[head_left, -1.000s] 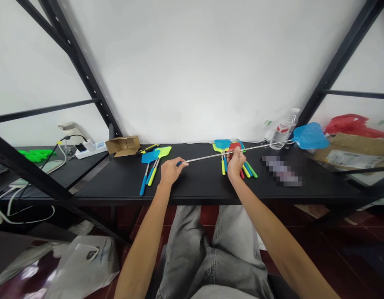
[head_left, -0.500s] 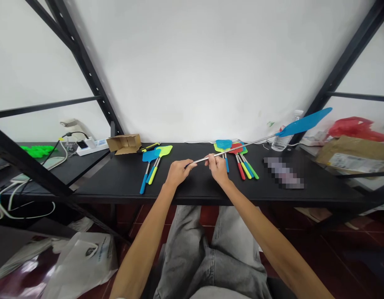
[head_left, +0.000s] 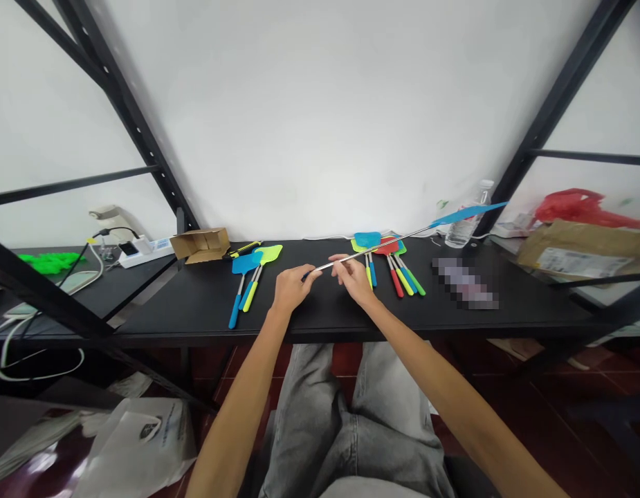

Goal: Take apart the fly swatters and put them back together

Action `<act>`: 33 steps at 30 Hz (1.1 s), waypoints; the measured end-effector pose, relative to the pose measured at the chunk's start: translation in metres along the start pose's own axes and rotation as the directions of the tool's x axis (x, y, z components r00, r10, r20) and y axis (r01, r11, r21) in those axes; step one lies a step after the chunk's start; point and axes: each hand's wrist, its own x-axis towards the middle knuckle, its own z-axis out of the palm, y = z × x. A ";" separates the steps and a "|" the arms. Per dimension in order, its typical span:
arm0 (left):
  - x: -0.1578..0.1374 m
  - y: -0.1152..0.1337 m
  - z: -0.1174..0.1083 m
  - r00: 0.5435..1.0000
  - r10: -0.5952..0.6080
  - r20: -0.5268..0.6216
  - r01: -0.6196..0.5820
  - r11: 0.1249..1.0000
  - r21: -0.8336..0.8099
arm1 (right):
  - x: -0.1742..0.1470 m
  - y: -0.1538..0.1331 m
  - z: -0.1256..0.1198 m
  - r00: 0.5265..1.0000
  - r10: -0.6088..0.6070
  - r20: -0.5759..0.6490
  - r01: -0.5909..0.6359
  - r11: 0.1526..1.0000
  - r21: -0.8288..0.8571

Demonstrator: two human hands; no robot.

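A blue fly swatter (head_left: pixel 468 214) with a thin metal rod slants up to the right above the table, its flat head seen nearly edge-on. My left hand (head_left: pixel 293 287) is closed round its handle end, which the fingers mostly hide. Thumb and fingers of my right hand (head_left: pixel 353 279) pinch the rod a little further along. Left of my hands lie several swatters, among them a blue one (head_left: pixel 246 262) and a yellow-green one (head_left: pixel 268 254). Beyond my right hand another group lies with red (head_left: pixel 386 245), blue and green heads, partly overlapping.
The black table (head_left: pixel 320 321) meets a white wall. An open cardboard box (head_left: pixel 200 245) and a yellow-black cutter (head_left: pixel 245 249) are at the back left. A plastic bottle (head_left: pixel 459 234), a blurred-out object (head_left: pixel 465 283) and a taped parcel (head_left: pixel 579 252) are on the right. Black rack posts flank both sides.
The held swatter's head has come lower and nearer my hands, and has turned more edge-on. The rod beyond my right hand looks slightly shorter. The whole view has shifted a little.
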 end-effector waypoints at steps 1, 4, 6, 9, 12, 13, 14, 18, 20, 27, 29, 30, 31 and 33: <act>0.000 -0.001 -0.001 0.999 -0.036 -0.008 0.036 0.999 0.026 | 0.002 0.000 -0.003 0.998 0.012 -0.066 -0.009 0.999 0.045; -0.001 -0.007 -0.004 0.994 -0.112 -0.016 0.113 0.990 0.087 | 0.010 0.001 -0.016 0.953 0.039 -0.300 0.007 0.988 0.153; -0.001 -0.009 -0.005 0.992 -0.126 -0.009 0.126 0.987 0.100 | 0.014 0.004 -0.024 0.918 0.056 -0.392 0.028 0.978 0.205; -0.001 -0.010 -0.004 0.994 -0.109 0.019 0.107 0.990 0.089 | 0.018 0.010 -0.028 0.910 0.058 -0.410 0.041 0.973 0.229; -0.001 -0.010 -0.003 0.995 -0.102 0.016 0.101 0.992 0.080 | 0.016 0.013 -0.027 0.919 0.049 -0.392 0.027 0.982 0.185; -0.001 -0.010 -0.002 0.995 -0.102 0.013 0.101 0.992 0.081 | 0.015 0.013 -0.026 0.920 0.047 -0.388 0.020 0.986 0.166; -0.001 -0.010 -0.002 0.995 -0.101 0.013 0.100 0.992 0.083 | 0.014 0.013 -0.026 0.922 0.046 -0.384 0.012 0.989 0.149; -0.002 -0.009 -0.002 0.994 -0.102 0.037 0.098 0.989 0.107 | 0.011 0.012 -0.028 0.931 0.057 -0.361 -0.022 0.994 0.103; -0.002 -0.009 -0.002 0.993 -0.108 0.050 0.102 0.987 0.123 | 0.011 0.013 -0.029 0.933 0.065 -0.354 -0.034 0.995 0.093; -0.002 -0.008 -0.001 0.994 -0.074 0.075 0.064 0.989 0.130 | 0.010 0.016 -0.020 0.965 0.052 -0.259 -0.031 0.996 0.083; -0.002 -0.008 -0.001 0.994 -0.068 0.084 0.057 0.991 0.120 | 0.009 0.016 -0.017 0.978 0.048 -0.202 -0.034 0.997 0.072; -0.002 -0.007 -0.001 0.994 -0.064 0.088 0.054 0.992 0.115 | 0.009 0.015 -0.015 0.984 0.047 -0.170 -0.035 0.997 0.071; -0.002 -0.007 -0.001 0.994 -0.060 0.089 0.050 0.993 0.111 | 0.008 0.015 -0.014 0.989 0.046 -0.141 -0.036 0.997 0.074; -0.002 -0.007 -0.001 0.995 -0.053 0.090 0.044 0.993 0.105 | 0.008 0.014 -0.013 0.994 0.048 -0.097 -0.040 0.996 0.083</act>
